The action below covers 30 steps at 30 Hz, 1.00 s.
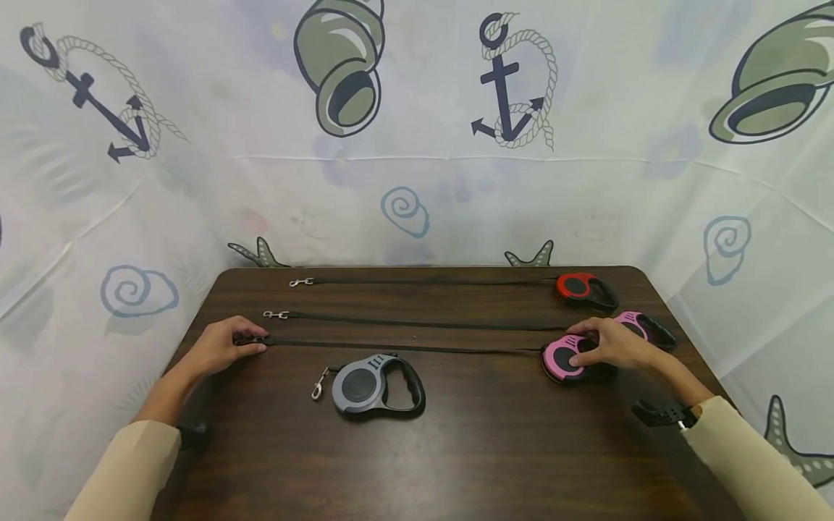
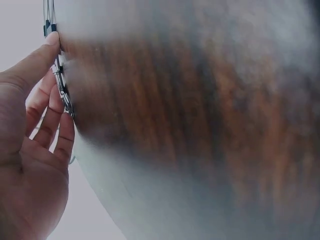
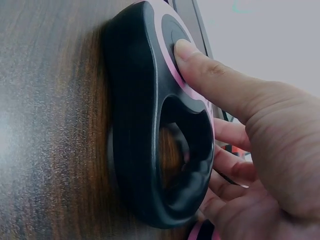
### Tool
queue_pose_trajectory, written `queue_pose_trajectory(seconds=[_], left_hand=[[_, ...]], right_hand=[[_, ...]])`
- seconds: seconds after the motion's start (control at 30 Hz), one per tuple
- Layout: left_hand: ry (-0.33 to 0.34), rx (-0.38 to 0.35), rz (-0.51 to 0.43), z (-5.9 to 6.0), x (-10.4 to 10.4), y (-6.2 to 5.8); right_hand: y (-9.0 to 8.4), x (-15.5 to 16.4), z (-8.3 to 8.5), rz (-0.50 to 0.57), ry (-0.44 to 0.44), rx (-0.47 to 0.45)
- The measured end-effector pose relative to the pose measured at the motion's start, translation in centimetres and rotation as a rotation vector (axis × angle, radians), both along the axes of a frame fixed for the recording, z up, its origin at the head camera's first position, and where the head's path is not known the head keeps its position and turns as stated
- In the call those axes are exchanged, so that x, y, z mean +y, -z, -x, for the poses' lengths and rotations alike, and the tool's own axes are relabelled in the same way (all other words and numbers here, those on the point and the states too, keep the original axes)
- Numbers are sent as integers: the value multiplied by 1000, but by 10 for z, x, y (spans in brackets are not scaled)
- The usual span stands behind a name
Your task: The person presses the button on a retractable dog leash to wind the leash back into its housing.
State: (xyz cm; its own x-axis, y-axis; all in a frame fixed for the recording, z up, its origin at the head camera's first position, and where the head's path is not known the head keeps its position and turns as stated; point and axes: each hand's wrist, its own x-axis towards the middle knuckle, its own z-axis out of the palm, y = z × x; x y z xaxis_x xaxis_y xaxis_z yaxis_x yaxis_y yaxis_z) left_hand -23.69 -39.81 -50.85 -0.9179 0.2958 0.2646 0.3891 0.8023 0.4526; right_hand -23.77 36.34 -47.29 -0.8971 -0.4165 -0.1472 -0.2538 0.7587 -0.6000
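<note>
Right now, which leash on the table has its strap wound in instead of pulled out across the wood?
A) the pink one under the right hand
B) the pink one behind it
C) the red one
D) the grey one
D: the grey leash lies with its clip close beside the case, while the other three straps stretch across the table.

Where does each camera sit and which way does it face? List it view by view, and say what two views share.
Head: worn on the head, looking forward and down at the table; both forearms, left hand and right hand show.
Left wrist: beside the left hand, looking along the table; fingers pinch a metal clip.
Right wrist: beside the right hand, facing the pink leash; thumb on its face.
Shared: head and right wrist both show the pink leash.
</note>
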Motion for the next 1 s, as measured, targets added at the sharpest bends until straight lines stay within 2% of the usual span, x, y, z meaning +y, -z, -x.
queue_pose_trajectory(seconds=[0.23,0.47,0.73,0.9,1.0], left_hand=[[50,57,-8,0,2,-1],[60,75,25,-4,3,0],[134,130,58,-5,5,-1],[128,107,14,-3,3,0],[112,66,-9,-3,3,-2]], right_hand=[[0,0,-3,16,11,29],[0,0,-3,19,29,55],[1,3,-2,31,15,95],[1,4,-2,47,33,120],[1,4,-2,49,37,132]])
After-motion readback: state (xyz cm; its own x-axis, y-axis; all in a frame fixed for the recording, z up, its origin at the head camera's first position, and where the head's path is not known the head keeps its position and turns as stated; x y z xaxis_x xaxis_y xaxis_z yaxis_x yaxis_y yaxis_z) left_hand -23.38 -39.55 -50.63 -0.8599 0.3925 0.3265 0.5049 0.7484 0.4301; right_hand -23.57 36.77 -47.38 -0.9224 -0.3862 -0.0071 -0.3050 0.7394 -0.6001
